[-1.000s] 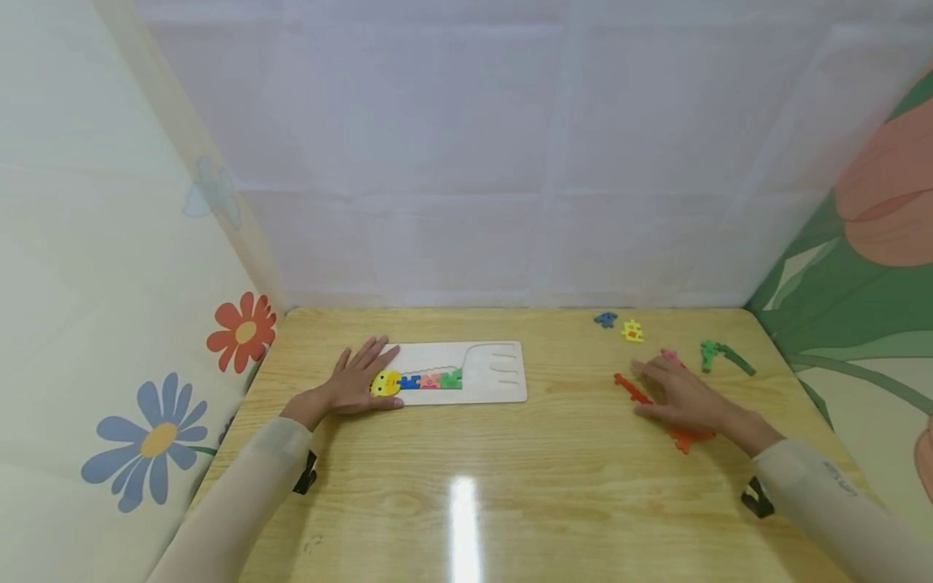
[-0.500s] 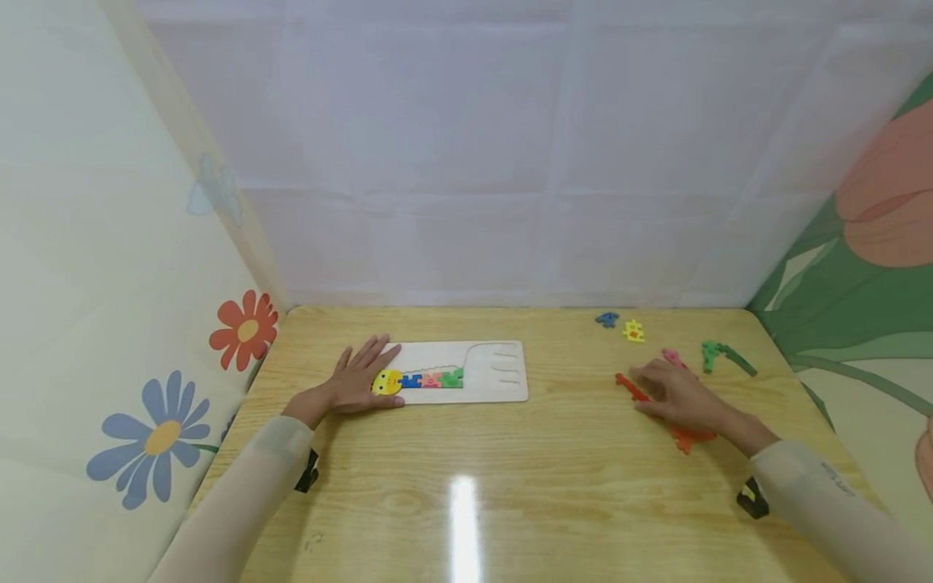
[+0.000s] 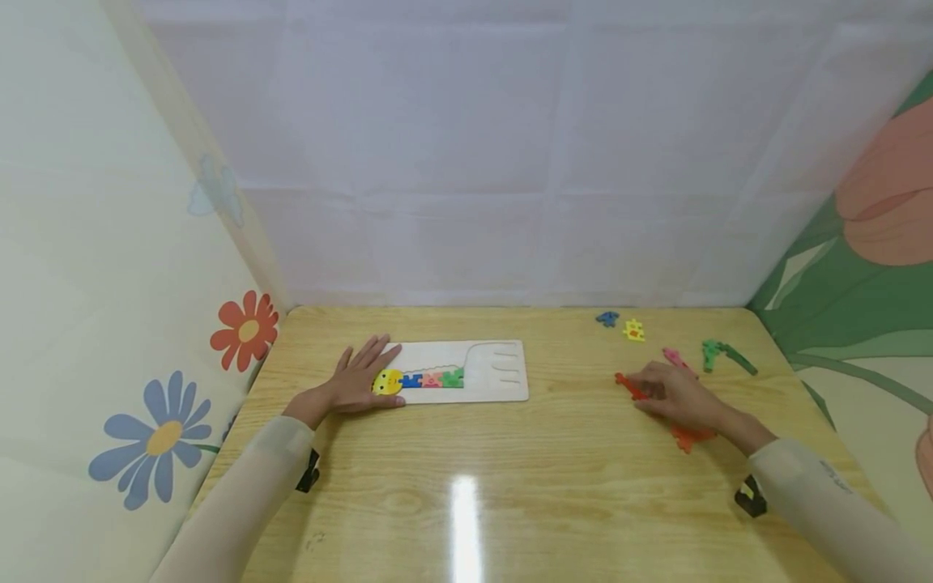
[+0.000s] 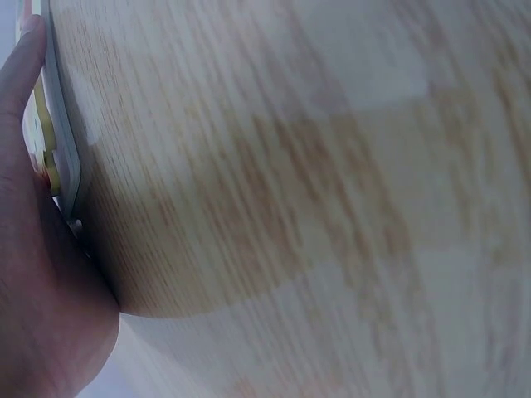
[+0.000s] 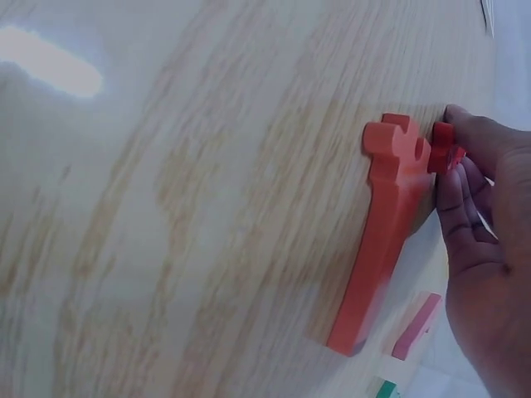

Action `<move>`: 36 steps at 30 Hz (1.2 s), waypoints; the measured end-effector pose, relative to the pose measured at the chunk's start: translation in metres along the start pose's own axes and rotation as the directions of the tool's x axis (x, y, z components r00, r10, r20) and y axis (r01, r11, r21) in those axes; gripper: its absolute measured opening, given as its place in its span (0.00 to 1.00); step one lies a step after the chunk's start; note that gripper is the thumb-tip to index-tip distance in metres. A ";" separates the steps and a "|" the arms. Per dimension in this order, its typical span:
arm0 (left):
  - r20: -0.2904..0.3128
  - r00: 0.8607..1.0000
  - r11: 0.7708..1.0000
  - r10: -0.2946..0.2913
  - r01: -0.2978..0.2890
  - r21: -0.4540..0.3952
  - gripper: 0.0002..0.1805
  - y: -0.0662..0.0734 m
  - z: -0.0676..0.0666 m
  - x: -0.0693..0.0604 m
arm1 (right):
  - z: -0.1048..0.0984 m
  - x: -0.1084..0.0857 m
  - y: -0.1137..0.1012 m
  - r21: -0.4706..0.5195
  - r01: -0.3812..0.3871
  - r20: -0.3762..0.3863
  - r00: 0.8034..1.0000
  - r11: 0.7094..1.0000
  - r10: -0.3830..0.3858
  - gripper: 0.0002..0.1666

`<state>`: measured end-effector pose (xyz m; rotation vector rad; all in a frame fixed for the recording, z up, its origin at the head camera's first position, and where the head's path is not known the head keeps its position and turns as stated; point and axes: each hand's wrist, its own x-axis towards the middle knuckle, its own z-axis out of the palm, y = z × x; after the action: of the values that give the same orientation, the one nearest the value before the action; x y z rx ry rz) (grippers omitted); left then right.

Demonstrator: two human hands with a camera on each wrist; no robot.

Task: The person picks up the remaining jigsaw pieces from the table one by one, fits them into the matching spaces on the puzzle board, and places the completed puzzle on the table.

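My left hand (image 3: 355, 384) lies with fingers spread over the left end of a pale wooden puzzle board (image 3: 503, 387). Its thumb rests along the near edge, by a yellow giraffe-like face piece (image 3: 389, 382). Blue (image 3: 411, 381), pink (image 3: 432, 380) and green (image 3: 453, 378) pieces sit in a row beside the face. At the right, my right hand (image 3: 678, 395) pinches a red puzzle piece (image 5: 443, 148) between thumb and fingers, low at the tabletop. Just beside it, a long orange piece (image 5: 377, 240) with a knobbed end lies on the wood.
Beyond the right hand lie a pink piece (image 3: 674, 357), a green piece (image 3: 710, 355) and a dark green curved piece (image 3: 739, 360). Farther back are a yellow piece (image 3: 634, 330) and a blue piece (image 3: 607, 319). Walls border the wooden table (image 3: 466, 437) behind and on both sides.
My right hand's fingers have drawn in around the red piece, while the hand stays in nearly the same place. The left hand and the board have not moved.
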<state>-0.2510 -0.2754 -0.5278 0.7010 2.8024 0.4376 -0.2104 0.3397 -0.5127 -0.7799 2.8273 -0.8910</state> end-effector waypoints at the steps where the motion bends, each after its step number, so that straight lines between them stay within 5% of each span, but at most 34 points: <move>1: 0.001 1.000 1.000 -0.001 0.001 -0.002 0.61 0.000 0.000 0.000 | 0.000 0.000 0.000 0.004 0.004 0.002 1.000 1.000 -0.004 0.25; 12: 0.012 1.000 1.000 -0.010 0.010 0.012 0.61 0.003 -0.002 -0.001 | -0.003 0.003 -0.003 0.003 -0.041 0.056 0.998 0.999 0.041 0.22; 21: -0.041 0.998 0.998 0.038 -0.040 -0.053 0.62 0.000 0.002 -0.002 | -0.003 0.006 -0.003 0.023 -0.052 0.065 0.997 0.998 0.051 0.21; 36: 0.014 1.000 1.000 -0.012 0.012 0.000 0.62 0.002 -0.001 -0.001 | -0.007 0.009 -0.005 0.023 -0.011 0.067 0.998 1.000 0.009 0.18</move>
<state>-0.2500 -0.2743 -0.5261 0.6837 2.7919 0.4290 -0.2175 0.3353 -0.5036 -0.7766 2.7558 -0.8785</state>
